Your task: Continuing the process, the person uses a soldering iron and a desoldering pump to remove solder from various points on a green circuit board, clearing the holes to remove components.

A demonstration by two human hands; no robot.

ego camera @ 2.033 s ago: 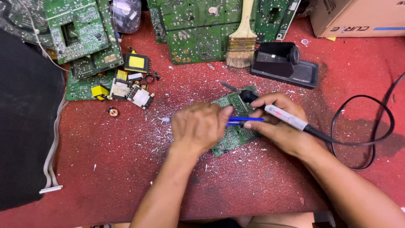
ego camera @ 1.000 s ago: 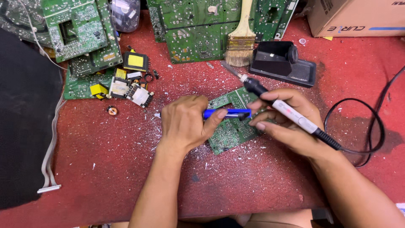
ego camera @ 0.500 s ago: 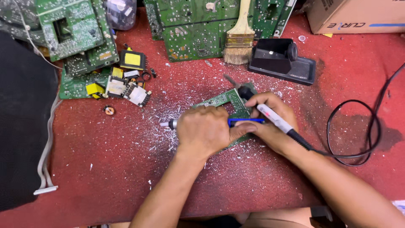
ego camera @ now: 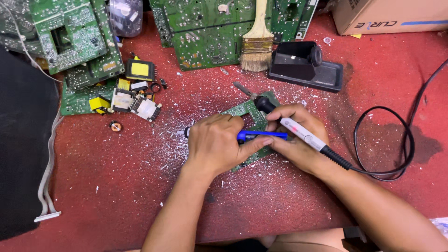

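A small green circuit board lies on the red table, mostly covered by both hands. My left hand is closed around a blue tube-shaped tool, probably a solder sucker, lying across the board. My right hand grips a white and black soldering iron; its metal tip points up-left, past the board's far edge. The fingers of both hands meet over the board.
Larger green circuit boards lie at the back with a paint brush on them. A black iron stand sits back right, and a cardboard box beyond. Yellow transformers and loose parts lie left. The iron's black cable loops right.
Both hands shifted about over the small board, the blue tool and iron moving with them; the view has also drifted slightly. The grips have not changed.
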